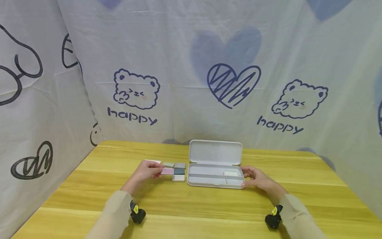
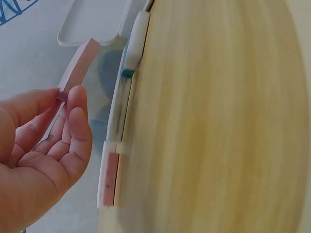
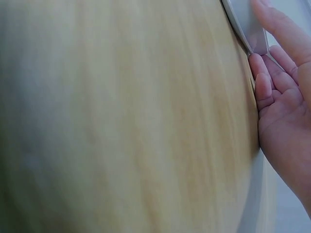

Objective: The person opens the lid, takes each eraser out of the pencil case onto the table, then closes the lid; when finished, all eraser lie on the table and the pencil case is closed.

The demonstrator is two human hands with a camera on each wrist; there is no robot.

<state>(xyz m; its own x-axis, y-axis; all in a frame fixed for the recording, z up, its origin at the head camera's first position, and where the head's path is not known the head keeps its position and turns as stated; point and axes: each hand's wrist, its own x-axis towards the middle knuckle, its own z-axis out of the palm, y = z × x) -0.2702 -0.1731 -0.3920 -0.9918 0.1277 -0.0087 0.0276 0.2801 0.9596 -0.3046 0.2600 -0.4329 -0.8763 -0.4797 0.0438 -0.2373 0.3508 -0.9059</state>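
My left hand point(image 1: 149, 169) pinches a flat pink eraser point(image 1: 167, 171) between thumb and fingers. In the left wrist view the eraser point(image 2: 78, 69) has slanted ends and tilts upward, raised off the table. Around it lie a dark teal eraser point(image 1: 179, 171), a white one point(image 1: 178, 178), a grey one point(image 1: 180, 165) and a pale greenish one point(image 1: 168, 164). A white pencil case point(image 1: 206, 181) lies with its lid up, a white eraser point(image 1: 231, 173) in its back compartment. The right hand point(image 1: 256, 177) holds the case's right end, thumb at the front corner, fingers behind.
Partly behind the left hand lies another white piece point(image 1: 154, 161). The raised lid point(image 1: 215, 152) stands close to the printed cloth point(image 1: 179, 99) behind the yellow wooden table point(image 1: 179, 205). Cloth also hangs along the left side.
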